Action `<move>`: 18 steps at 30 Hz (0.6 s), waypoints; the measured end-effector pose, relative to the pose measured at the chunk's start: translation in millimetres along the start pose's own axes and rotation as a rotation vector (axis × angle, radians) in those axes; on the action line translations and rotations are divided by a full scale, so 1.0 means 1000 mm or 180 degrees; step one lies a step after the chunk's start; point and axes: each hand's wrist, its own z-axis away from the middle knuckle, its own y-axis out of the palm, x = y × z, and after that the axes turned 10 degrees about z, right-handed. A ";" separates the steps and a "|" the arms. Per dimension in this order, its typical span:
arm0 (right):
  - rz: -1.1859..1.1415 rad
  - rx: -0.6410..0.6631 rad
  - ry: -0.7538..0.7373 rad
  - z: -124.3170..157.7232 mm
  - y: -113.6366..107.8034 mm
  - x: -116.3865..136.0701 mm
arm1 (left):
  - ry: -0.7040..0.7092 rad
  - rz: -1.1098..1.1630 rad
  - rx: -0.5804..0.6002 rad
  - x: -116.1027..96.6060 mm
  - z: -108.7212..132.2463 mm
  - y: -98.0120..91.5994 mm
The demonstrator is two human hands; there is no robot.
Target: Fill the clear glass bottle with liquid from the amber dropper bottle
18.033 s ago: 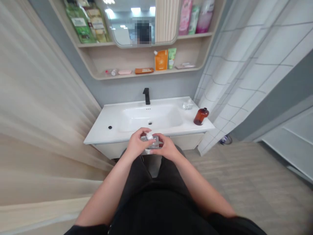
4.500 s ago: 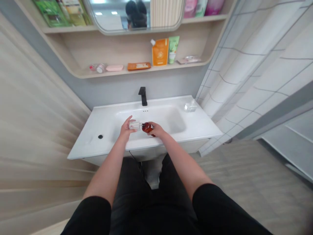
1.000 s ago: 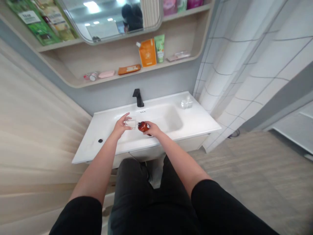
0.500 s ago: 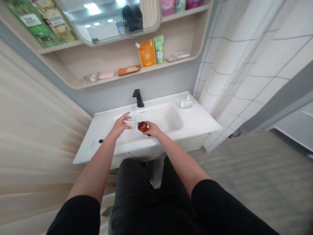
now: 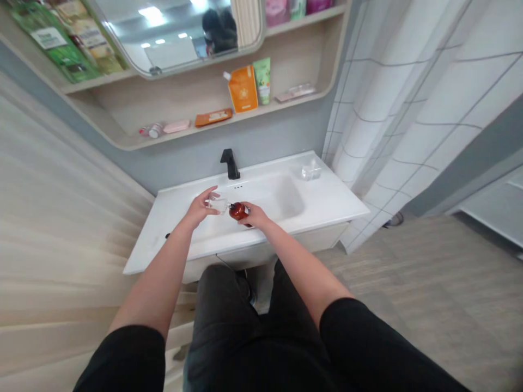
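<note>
Over the white sink [image 5: 261,191], my left hand [image 5: 201,208] is closed around a small clear container [image 5: 219,204], with fingers and thumb at its sides. An amber bottle [image 5: 237,211] is gripped in my right hand [image 5: 254,215]. The bottle lies tilted, its neck pointing left at the rim of the clear container. Whether liquid passes between them is too small to make out. A black object [image 5: 168,236], perhaps a cap, sits on the counter by my left forearm.
Behind the basin stands a black faucet [image 5: 231,164]. A clear box [image 5: 311,171] rests at the counter's right rear. Above, a shelf [image 5: 163,142] holds an orange pouch [image 5: 244,90], a green tube [image 5: 263,80] and small packages. Curtains [image 5: 53,207] hang at the left.
Both hands keep almost the same pose, bottle and container still together. The whole view has shifted slightly.
</note>
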 end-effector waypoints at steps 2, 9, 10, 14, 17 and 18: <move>0.0021 -0.0017 -0.0010 0.000 0.000 0.001 | 0.0006 -0.0036 0.0028 -0.002 -0.001 0.000; 0.0010 -0.0059 -0.0080 -0.001 0.000 0.000 | 0.0039 -0.0261 0.0111 -0.013 -0.005 0.000; 0.0002 -0.0061 -0.0088 -0.002 0.000 -0.001 | 0.0041 -0.0298 0.0128 -0.015 -0.005 0.000; -0.0015 -0.0061 -0.0087 -0.002 0.001 -0.003 | 0.0050 -0.0378 0.0215 -0.022 -0.008 0.000; -0.0032 -0.0060 -0.0128 -0.002 0.001 -0.004 | 0.0025 -0.0360 0.0252 -0.026 -0.010 0.000; -0.0040 -0.0058 -0.0146 -0.002 0.001 -0.004 | -0.0007 -0.0368 0.0264 -0.027 -0.011 0.001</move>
